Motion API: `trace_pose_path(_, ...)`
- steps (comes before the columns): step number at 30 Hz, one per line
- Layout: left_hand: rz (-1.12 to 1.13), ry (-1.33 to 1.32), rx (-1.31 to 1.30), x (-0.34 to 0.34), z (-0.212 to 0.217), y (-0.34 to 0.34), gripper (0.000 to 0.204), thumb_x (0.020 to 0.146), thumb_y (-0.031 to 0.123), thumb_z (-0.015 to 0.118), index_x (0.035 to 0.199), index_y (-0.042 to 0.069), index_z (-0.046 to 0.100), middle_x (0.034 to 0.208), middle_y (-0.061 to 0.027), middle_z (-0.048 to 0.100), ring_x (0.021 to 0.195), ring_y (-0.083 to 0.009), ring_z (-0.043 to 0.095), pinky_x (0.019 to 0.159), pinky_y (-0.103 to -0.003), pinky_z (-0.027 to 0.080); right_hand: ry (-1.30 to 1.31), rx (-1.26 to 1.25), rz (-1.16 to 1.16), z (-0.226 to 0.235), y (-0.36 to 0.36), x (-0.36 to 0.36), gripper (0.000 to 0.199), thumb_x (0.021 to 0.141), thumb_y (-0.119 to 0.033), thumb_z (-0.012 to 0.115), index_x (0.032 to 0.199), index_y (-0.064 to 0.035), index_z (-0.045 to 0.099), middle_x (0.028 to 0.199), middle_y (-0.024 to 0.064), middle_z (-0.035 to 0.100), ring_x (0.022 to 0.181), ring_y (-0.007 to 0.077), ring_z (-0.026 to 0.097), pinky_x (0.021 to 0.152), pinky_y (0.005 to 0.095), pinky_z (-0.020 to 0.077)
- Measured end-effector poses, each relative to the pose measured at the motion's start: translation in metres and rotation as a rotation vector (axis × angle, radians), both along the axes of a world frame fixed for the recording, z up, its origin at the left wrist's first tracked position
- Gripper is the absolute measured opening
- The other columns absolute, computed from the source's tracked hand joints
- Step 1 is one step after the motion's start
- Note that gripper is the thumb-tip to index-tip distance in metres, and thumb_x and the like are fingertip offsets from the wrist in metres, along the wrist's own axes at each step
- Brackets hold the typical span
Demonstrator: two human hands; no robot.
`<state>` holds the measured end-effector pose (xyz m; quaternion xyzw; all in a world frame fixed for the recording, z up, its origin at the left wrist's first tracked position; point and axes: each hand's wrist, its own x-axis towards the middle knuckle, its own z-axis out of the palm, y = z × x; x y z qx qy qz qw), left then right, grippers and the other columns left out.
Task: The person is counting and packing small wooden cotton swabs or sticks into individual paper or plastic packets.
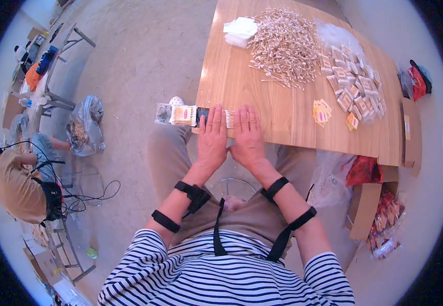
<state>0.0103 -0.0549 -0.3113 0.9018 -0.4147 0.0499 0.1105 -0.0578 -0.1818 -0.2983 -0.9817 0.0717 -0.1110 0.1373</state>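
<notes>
My left hand (pixel 213 138) lies palm down at the table's near left corner, fingers stretched out side by side. Beside it, my right hand (pixel 247 136) rests flat on the wood, fingers also straight. A short row of cotton swabs (pixel 229 119) shows between the fingers of both hands; the rest of the row is hidden. Left of my left hand, partly under its fingers, is a flat black piece (pixel 201 115). Past it, a pack of cotton swabs (pixel 183 115) with an orange and white card sits at the table's edge, with clear plastic at its left end.
A large heap of loose swabs (pixel 285 48) covers the far table, with white sheets (pixel 240 31) on its left. Filled swab packs (pixel 354 84) lie on the right, near orange cards (pixel 322 112). Cardboard boxes (pixel 364 209) stand right of the table. Another person (pixel 22 186) sits at left.
</notes>
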Motion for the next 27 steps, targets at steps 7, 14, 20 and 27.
trace_pose_path(7, -0.034, 0.064, -0.029, 0.003, 0.006, 0.002, 0.109, 0.062, 0.021, 0.087, 0.150, -0.005, 0.028, 0.162, -0.0189, 0.020, 0.151, -0.0327, 0.017, 0.122, -0.050, 0.015, -0.075, -0.064, -0.011, -0.006, 0.000, 0.001, 0.090, 0.065, -0.018, 0.079, 0.142, 0.0093, 0.039, 0.152, 0.0277, 0.033, 0.145, 0.0446, 0.025, 0.121, 0.0510, 0.0200)
trace_pose_path(14, 0.028, 0.001, 0.035, 0.007, 0.009, -0.006, 0.097, 0.065, 0.017, 0.081, 0.147, -0.004, 0.035, 0.159, -0.0190, 0.026, 0.150, -0.0321, 0.022, 0.121, -0.050, 0.017, -0.074, 0.023, 0.001, -0.004, 0.000, 0.000, 0.085, 0.068, -0.015, 0.076, 0.141, 0.0096, 0.040, 0.151, 0.0281, 0.034, 0.145, 0.0451, 0.026, 0.121, 0.0516, 0.0206)
trace_pose_path(20, -0.005, 0.049, 0.020, 0.007, 0.016, -0.007, 0.097, 0.065, 0.017, 0.081, 0.148, -0.003, 0.034, 0.160, -0.0190, 0.026, 0.151, -0.0327, 0.020, 0.121, -0.051, 0.017, -0.100, -0.102, 0.005, -0.017, -0.001, 0.003, 0.083, 0.069, -0.015, 0.075, 0.141, 0.0082, 0.040, 0.151, 0.0268, 0.035, 0.144, 0.0452, 0.027, 0.120, 0.0521, 0.0214)
trace_pose_path(27, -0.040, -0.026, 0.070, 0.001, 0.009, -0.010, 0.093, 0.069, 0.017, 0.077, 0.149, -0.003, 0.033, 0.161, -0.0185, 0.024, 0.151, -0.0324, 0.019, 0.121, -0.051, 0.016, -0.085, -0.109, -0.005, -0.013, 0.001, 0.003, 0.078, 0.074, -0.010, 0.068, 0.144, 0.0056, 0.038, 0.153, 0.0230, 0.035, 0.146, 0.0424, 0.026, 0.121, 0.0519, 0.0204)
